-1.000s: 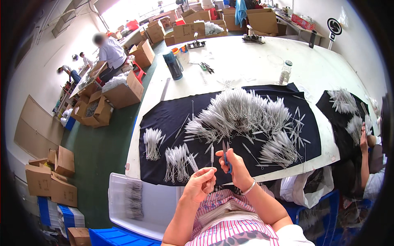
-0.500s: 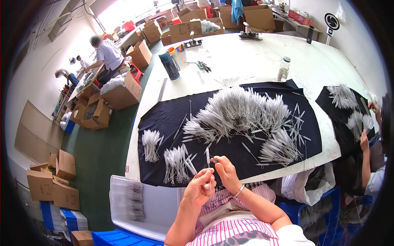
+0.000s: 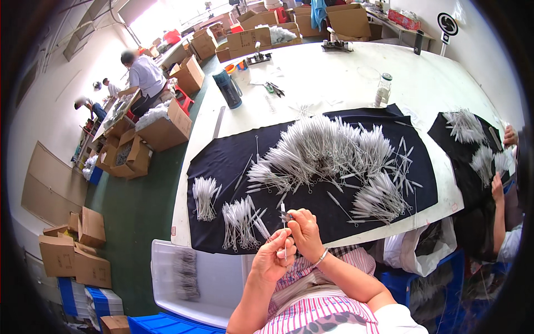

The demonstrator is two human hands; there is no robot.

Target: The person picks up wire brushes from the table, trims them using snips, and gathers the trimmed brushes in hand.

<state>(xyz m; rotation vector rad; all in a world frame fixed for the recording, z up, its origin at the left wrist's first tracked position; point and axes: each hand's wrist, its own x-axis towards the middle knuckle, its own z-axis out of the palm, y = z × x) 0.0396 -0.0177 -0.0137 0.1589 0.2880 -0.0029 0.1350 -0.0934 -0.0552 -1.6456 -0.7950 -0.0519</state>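
Observation:
My left hand [image 3: 272, 259] is closed around a thin wire-handled brush [image 3: 283, 207], its pale bristle end pointing up. Another brush or two [image 3: 261, 227] stick out beside that hand; whether it grips them too, I cannot tell. Close by on the right, my right hand [image 3: 306, 231] is closed on a small dark metal tool [image 3: 285, 216], perhaps snips, which crosses the upright brush. On the dark cloth [image 3: 222, 161] lies a big heap of similar brushes [image 3: 322, 145], with smaller bunches at the left [image 3: 206, 199], near my left hand [image 3: 238, 225] and at the right [image 3: 382, 200].
A white plastic bin [image 3: 161, 278] with brushes inside stands below the table's left edge. On the white table [image 3: 311, 72] are a blue bottle [image 3: 227, 89], a glass jar [image 3: 382, 92] and pliers [image 3: 273, 88]. At the right, another person's hands [image 3: 497, 188] handle brushes. Cardboard boxes [image 3: 167, 125] stand at the left.
My right hand has moved slightly, bringing the dark tool across the upright brush. The left hand keeps its hold, and the whole view has shifted a little.

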